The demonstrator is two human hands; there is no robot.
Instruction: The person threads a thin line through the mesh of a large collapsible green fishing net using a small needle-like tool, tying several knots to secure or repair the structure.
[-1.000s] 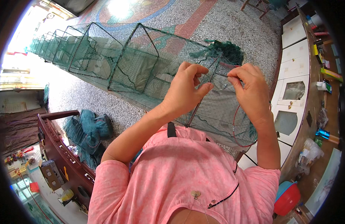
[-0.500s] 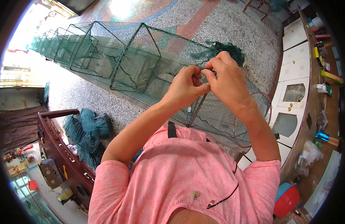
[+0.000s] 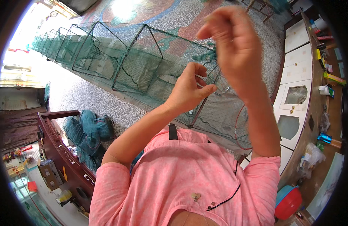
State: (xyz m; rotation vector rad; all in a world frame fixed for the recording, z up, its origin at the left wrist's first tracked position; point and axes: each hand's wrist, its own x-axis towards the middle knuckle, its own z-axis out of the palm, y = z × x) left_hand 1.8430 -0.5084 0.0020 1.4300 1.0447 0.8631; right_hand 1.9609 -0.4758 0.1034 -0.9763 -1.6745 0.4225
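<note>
A long green net trap (image 3: 138, 71) with dark square frames stretches from in front of me to the far left. My left hand (image 3: 189, 84) is over its near part, beside a dark frame bar (image 3: 198, 111). The fingers of that hand are curled, with the thumb apart from them and nothing visible between. Higher up and farther right, my right hand (image 3: 236, 49) is raised above the net, thumb and fingers drawn together in a pinch. Whatever it pinches is too small to make out. Behind it, a bunch of green netting (image 3: 204, 56) is partly hidden.
Bundled blue-green netting (image 3: 93, 130) lies at the left next to a dark red wooden rail (image 3: 64, 160). White cabinets (image 3: 298, 75) line the right side. A red basin (image 3: 288, 203) is at lower right. A reddish hoop (image 3: 238, 128) stands at the net's near end.
My right hand has lifted up and away from my left hand, where the two were together at the frame's top corner. My left hand has stayed nearly in place, its thumb and fingers now apart.
</note>
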